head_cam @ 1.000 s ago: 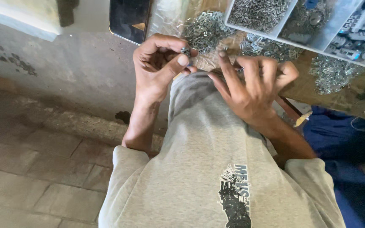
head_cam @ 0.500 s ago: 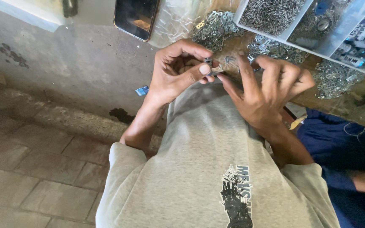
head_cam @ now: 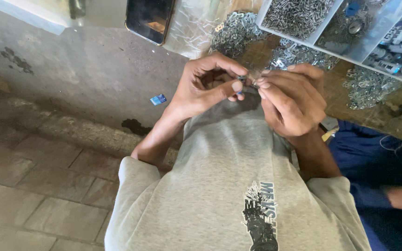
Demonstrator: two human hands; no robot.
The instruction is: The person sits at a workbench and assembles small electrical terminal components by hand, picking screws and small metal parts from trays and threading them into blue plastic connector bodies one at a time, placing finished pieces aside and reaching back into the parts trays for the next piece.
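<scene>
1. Rough grey wall and a brick-paved floor fill the left; along the top runs a wooden worktop (head_cam: 382,118) strewn with loose heaps of small metal parts (head_cam: 366,86), with a divided white tray (head_cam: 303,35) of sorted pieces and a dark phone (head_cam: 149,18) lying near its edge.
2. Both hands meet just in front of the worktop, above the grey shirt (head_cam: 238,186). Left hand (head_cam: 208,86) is curled, thumb and fingers pinched on a tiny metal piece (head_cam: 243,80); right hand (head_cam: 291,100) is curled too, fingertips closed against the same piece from the other side.
3. Judging by the grip, the step in hand is fitting or pressing two tiny parts together. The next move calls for steady alignment and firm fingertip pressure.
4. Fingers cover nearly all of the piece, so its shape is unclear. The tray is cut off at the top and right. A blue sleeve (head_cam: 378,158) at the right belongs to another person, mostly out of view.
</scene>
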